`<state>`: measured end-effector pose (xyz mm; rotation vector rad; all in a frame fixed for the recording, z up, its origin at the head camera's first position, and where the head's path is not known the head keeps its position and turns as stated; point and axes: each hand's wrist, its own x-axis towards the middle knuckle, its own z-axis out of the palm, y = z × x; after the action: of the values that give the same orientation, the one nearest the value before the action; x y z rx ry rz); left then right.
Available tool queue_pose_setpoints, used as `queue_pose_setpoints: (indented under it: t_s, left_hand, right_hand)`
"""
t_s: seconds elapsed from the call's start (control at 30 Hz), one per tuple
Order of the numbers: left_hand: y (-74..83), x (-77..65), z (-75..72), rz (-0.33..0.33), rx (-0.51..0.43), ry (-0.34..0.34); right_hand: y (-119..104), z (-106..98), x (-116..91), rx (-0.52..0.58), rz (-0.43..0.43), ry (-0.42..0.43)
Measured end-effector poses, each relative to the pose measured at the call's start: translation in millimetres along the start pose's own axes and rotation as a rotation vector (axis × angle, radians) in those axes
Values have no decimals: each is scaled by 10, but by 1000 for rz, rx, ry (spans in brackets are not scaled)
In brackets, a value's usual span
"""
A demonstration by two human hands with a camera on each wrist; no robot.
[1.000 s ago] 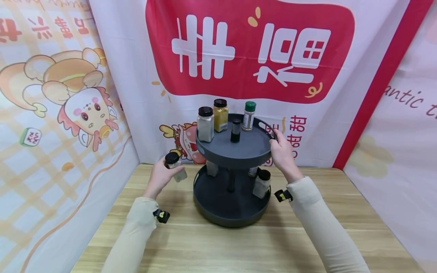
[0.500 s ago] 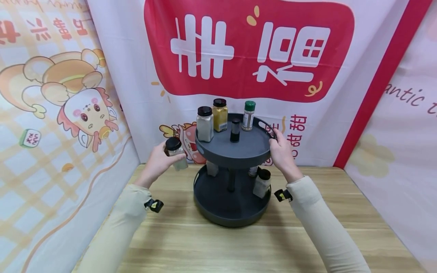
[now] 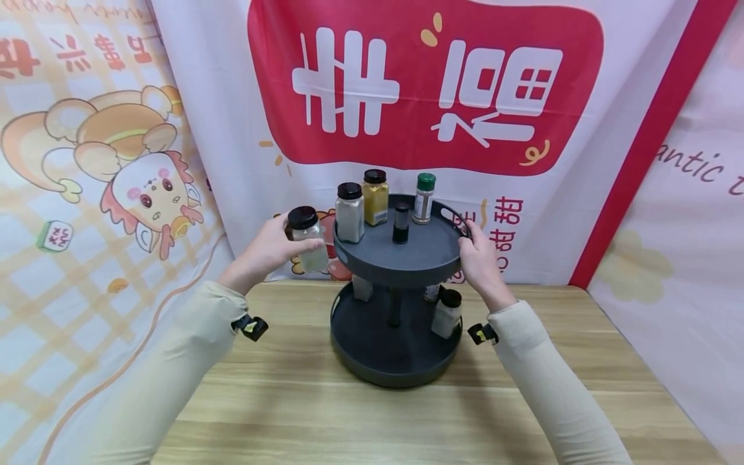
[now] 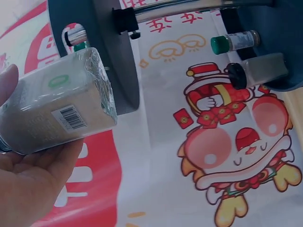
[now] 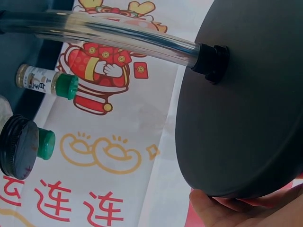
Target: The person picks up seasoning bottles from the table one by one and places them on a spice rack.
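Observation:
My left hand [image 3: 268, 250] grips a clear square spice jar [image 3: 314, 257] with a black lid, raised off the table beside the left edge of the upper tray [image 3: 430, 248]. In the left wrist view, the jar [image 4: 61, 101] lies between thumb and fingers, with a barcode label on its side and its base toward the tray. At the tray's right side, my right hand [image 3: 484, 266] holds the rim at the handle slot. On this tray stand a black-lidded jar of pale powder [image 3: 350, 216], a yellow spice jar [image 3: 375, 199] and a green-capped shaker [image 3: 423, 201].
A dark two-tier round rack stands on the wooden table [image 3: 279, 400]; its centre post cap [image 3: 401, 223] rises through the top. The lower tray [image 3: 378, 345] bears a black-lidded jar [image 3: 446, 315] at right, another jar [image 3: 361, 288] at left, and green-capped bottles [image 5: 45, 81]. A printed cloth hangs behind.
My left hand has lifted the spice jar upward and slightly right, from low beside the rack to about upper-tray height. The right hand stays on the rim, and the rack has not turned.

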<state>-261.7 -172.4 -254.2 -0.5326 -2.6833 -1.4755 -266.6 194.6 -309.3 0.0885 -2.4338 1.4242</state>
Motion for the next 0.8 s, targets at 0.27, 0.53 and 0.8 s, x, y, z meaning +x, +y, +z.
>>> queue_pose_setpoints:
  t_s: [0.27, 0.53, 0.8]
  left_hand:
    - [244, 65, -64, 2, 32, -27]
    - [390, 82, -119, 15, 121, -40]
    - [535, 131, -192, 8, 156, -73]
  right_hand:
    - [7, -11, 0, 4, -17, 1]
    - [3, -4, -3, 4, -11, -1]
    - [-2, -4, -12, -4, -6, -10]
